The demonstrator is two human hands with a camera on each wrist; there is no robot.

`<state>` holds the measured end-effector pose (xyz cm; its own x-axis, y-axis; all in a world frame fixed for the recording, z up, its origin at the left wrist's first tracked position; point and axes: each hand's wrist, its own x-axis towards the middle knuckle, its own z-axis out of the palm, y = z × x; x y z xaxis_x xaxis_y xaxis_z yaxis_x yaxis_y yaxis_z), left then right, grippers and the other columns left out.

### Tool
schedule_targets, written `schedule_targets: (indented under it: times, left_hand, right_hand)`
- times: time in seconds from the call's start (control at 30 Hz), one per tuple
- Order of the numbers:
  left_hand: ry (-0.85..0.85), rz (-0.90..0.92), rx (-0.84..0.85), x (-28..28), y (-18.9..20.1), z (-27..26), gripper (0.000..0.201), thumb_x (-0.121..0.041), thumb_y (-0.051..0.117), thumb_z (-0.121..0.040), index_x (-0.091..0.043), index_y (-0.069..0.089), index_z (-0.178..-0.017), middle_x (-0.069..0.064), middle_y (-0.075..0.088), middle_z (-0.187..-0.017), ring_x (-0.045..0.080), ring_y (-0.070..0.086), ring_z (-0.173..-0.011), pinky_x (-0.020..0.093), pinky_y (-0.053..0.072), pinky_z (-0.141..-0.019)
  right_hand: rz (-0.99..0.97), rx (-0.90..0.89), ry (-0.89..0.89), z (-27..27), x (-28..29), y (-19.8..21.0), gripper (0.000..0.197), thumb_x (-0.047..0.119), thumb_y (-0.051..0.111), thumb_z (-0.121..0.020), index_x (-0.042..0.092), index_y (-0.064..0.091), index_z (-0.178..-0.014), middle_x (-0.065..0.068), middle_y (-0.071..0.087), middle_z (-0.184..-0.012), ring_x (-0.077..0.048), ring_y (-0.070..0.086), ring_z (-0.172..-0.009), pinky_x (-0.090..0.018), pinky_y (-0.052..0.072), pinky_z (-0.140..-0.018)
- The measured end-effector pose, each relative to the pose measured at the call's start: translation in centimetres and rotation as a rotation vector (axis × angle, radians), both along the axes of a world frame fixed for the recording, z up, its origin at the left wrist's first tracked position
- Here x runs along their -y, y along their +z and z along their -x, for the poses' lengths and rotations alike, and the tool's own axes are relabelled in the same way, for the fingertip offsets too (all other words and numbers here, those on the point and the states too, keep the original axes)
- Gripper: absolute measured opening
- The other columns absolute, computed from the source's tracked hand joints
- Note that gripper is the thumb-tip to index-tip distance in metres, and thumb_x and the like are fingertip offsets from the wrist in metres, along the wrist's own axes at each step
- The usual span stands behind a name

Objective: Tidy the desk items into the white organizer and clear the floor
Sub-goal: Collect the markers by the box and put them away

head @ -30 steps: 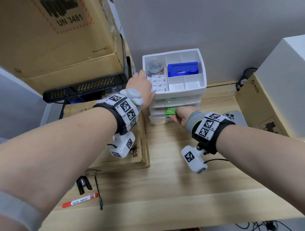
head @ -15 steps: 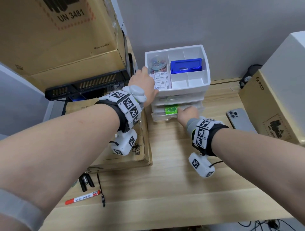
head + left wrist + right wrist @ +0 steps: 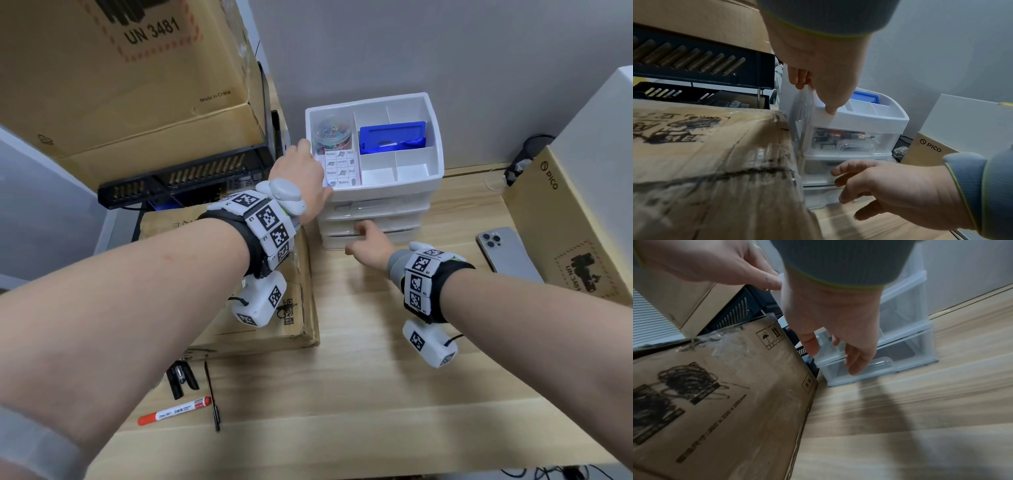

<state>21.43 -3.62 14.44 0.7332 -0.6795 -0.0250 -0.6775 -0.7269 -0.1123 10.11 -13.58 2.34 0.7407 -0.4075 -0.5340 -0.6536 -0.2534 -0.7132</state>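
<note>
Head view: left hand (image 3: pixel 301 178) grips the white organizer (image 3: pixel 411 186) rim, right hand (image 3: pixel 371 245) relaxed, empty, at three drawers; boxes read "UN 3481", "PICO".

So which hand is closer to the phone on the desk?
Right. The right hand is at the organizer's lower drawers, left of the phone; the left hand grips the organizer's far top corner.

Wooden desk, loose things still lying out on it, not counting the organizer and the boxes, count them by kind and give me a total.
Red marker: 1
Thin black pen: 1
Black clip-like items, too small to identify firmly: 2
Smartphone, face down: 1
Total: 5
</note>
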Motion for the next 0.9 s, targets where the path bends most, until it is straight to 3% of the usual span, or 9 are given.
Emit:
schedule_targets:
  times: [0.13, 0.23, 0.27, 0.33, 0.4, 0.53, 0.63, 0.8, 0.9]
  left_hand:
    - [-0.011, 0.002, 0.012, 0.0, -0.2, 0.0, 0.047, -0.046, 0.055, -0.095, -0.006, 0.065, -0.118, 0.012, 0.045, -0.123, 0.027, 0.049, -0.110, 0.036, 0.044, -0.082]
    - [-0.006, 0.013, 0.015, -0.2, -0.2, 0.0, 0.047, -0.046, 0.056, -0.094, -0.005, 0.064, -0.118, 0.012, 0.045, -0.124, 0.028, 0.049, -0.110, 0.036, 0.044, -0.082]
    - [-0.012, 0.014, 0.017, -0.1, -0.2, -0.1, 0.048, -0.046, 0.056, -0.094, -0.006, 0.064, -0.118, 0.012, 0.045, -0.124, 0.028, 0.049, -0.110, 0.036, 0.044, -0.081]
    - [-0.024, 0.009, 0.022, -0.2, -0.2, -0.1, 0.047, -0.046, 0.055, -0.095, -0.006, 0.064, -0.118, 0.011, 0.045, -0.125, 0.028, 0.049, -0.110, 0.035, 0.041, -0.079]
    - [-0.030, 0.008, 0.034, -0.2, -0.3, 0.0, 0.046, -0.045, 0.056, -0.095, -0.005, 0.064, -0.116, 0.011, 0.045, -0.126, 0.028, 0.049, -0.111, 0.034, 0.039, -0.078]
    - [-0.002, -0.016, 0.098, -0.5, -0.3, 0.6, 0.048, -0.046, 0.057, -0.093, -0.006, 0.060, -0.120, 0.010, 0.045, -0.127, 0.026, 0.049, -0.112, 0.034, 0.041, -0.079]
    - [0.035, -0.021, 0.081, -1.5, 0.2, 0.9, 0.047, -0.046, 0.056, -0.091, -0.009, 0.057, -0.121, 0.010, 0.047, -0.126, 0.027, 0.050, -0.112, 0.036, 0.042, -0.079]
    - [0.009, 0.073, -0.063, -6.4, 2.1, 0.8, 0.035, -0.028, 0.051, -0.089, -0.009, 0.058, -0.118, 0.013, 0.050, -0.119, 0.032, 0.053, -0.108, 0.039, 0.046, -0.075]
    - [0.039, 0.111, -0.071, -12.2, 3.3, 0.5, 0.038, -0.026, 0.050, -0.089, -0.010, 0.059, -0.123, 0.012, 0.052, -0.119, 0.032, 0.052, -0.110, 0.040, 0.045, -0.077]
  right_hand:
    - [-0.017, -0.005, 0.027, -0.8, 0.4, -0.3, 0.061, 0.017, 0.066, -0.086, 0.014, 0.043, -0.143, -0.009, 0.051, -0.137, -0.027, 0.056, -0.116, -0.029, 0.044, -0.089]
    - [-0.008, 0.004, -0.033, -0.8, 0.0, -0.7, 0.061, 0.021, 0.064, -0.083, 0.012, 0.043, -0.139, -0.008, 0.055, -0.121, -0.027, 0.059, -0.102, -0.033, 0.049, -0.084]
    - [-0.014, -0.014, -0.052, -0.6, 0.0, -0.9, 0.057, 0.021, 0.062, -0.081, 0.012, 0.045, -0.134, -0.008, 0.056, -0.115, -0.027, 0.061, -0.099, -0.037, 0.053, -0.087]
    - [-0.022, -0.041, -0.017, 0.0, -0.2, -1.4, 0.027, 0.019, 0.057, -0.080, 0.011, 0.055, -0.106, -0.013, 0.064, -0.100, -0.029, 0.066, -0.089, -0.040, 0.056, -0.083]
    - [0.006, -0.097, 0.129, 1.1, -0.5, -1.3, 0.007, 0.015, 0.053, -0.085, 0.010, 0.057, -0.084, -0.016, 0.068, -0.083, -0.027, 0.065, -0.074, -0.036, 0.055, -0.069]
    - [0.106, -0.288, 0.520, 3.4, -1.2, -1.4, 0.020, 0.017, 0.051, -0.088, 0.005, 0.063, -0.078, -0.015, 0.068, -0.075, -0.026, 0.055, -0.062, -0.034, 0.052, -0.064]
    - [0.237, -0.422, 0.770, 4.8, -2.8, -1.2, 0.030, 0.023, 0.050, -0.089, 0.001, 0.069, -0.083, -0.012, 0.071, -0.078, -0.026, 0.058, -0.065, -0.035, 0.054, -0.070]
    - [0.315, -0.613, 1.100, 6.7, -7.4, 0.2, 0.023, 0.025, 0.050, -0.094, 0.011, 0.067, -0.089, 0.000, 0.064, -0.074, -0.015, 0.056, -0.061, -0.025, 0.046, -0.056]
    - [0.287, -0.704, 1.248, 7.2, -12.4, -1.1, 0.029, 0.037, 0.056, -0.097, 0.011, 0.067, -0.098, 0.002, 0.062, -0.073, -0.016, 0.059, -0.065, -0.024, 0.048, -0.058]
